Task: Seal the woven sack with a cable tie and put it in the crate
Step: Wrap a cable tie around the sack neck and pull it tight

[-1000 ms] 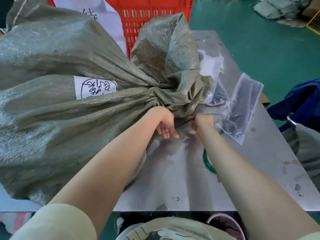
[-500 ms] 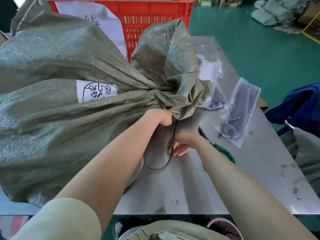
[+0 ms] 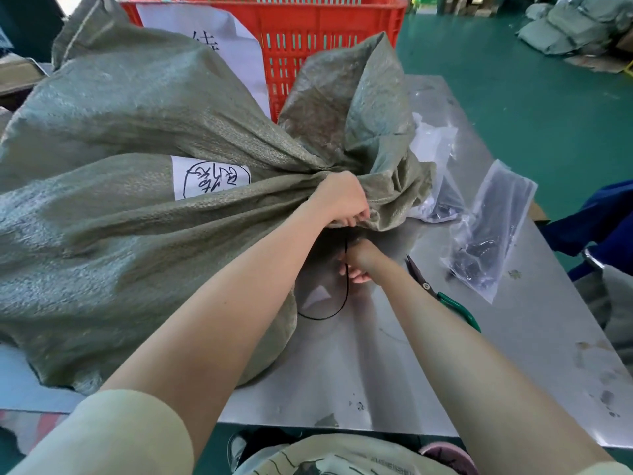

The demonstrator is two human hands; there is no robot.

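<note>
In the head view, the coarse grey-green woven sack (image 3: 137, 207) lies bulging on its side on the dull steel counter (image 3: 342, 365), just in front of the slatted red plastic crate (image 3: 318, 39). The left hand (image 3: 342, 198) is clenched round the sack's gathered, pleated neck, seemingly to keep the mouth bunched and raised off the counter. Just below that neck the right hand (image 3: 359, 264) pinches the thin black cable tie (image 3: 337, 305), which droops in a loose loop, apparently for threading around; green-handled snips (image 3: 442, 296) lie nearby.
</note>
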